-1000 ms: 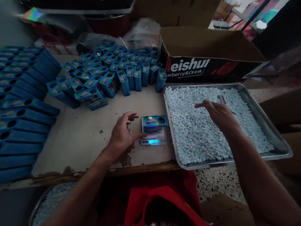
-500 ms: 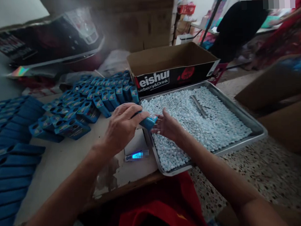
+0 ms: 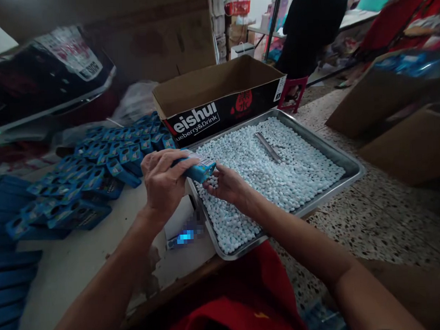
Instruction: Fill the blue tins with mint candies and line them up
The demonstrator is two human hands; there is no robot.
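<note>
My left hand (image 3: 164,179) grips a small blue box (image 3: 200,172) from above, tilted with its end toward my right hand. Just below that end my right hand (image 3: 230,186) is cupped, its thumb up by the box's corner and its fingers apart from the thumb. Whether small pieces lie in its palm I cannot make out. Beneath both hands is the metal tray (image 3: 355,172), filled with small white and pale blue pieces (image 3: 243,212). A metal strip (image 3: 268,148) rests on the pieces. Left of the tray sits a small scale (image 3: 175,229) with a lit blue display.
Many blue boxes (image 3: 98,181) with round holes on top stand on the white table (image 3: 82,271), with another stack (image 3: 9,288) at the left edge. An open cardboard carton (image 3: 218,114) stands behind the tray. More cartons (image 3: 369,102) are on the floor at right. A person in black (image 3: 312,32) sits beyond.
The view has turned right, so table things appear farther left. The blue box now shows more of its side, and my right hand's fingers have drawn in under its end.
</note>
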